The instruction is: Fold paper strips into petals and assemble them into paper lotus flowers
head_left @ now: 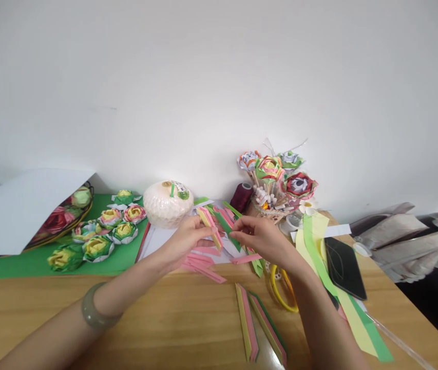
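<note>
I am observing a folded yellow-and-pink paper strip bundle point(211, 227) tilting in the left hand point(188, 235), its fingers pinching the middle, presumably to align the layers. The right hand point(259, 237) is hovering just beside it, fingers drawn together; I cannot tell whether they are gripping anything. Loose pink paper strips point(202, 263) are lying near, seemingly for reach; two layered bundles point(246, 324) are resting apart on the wooden surface point(165, 324).

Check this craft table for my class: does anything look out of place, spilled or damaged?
Only slight untidiness: pink strips below the left hand lie strewn at various angles, whereas the two folded strips nearer the camera lie side by side. Nothing looks spilled or damaged.
</note>
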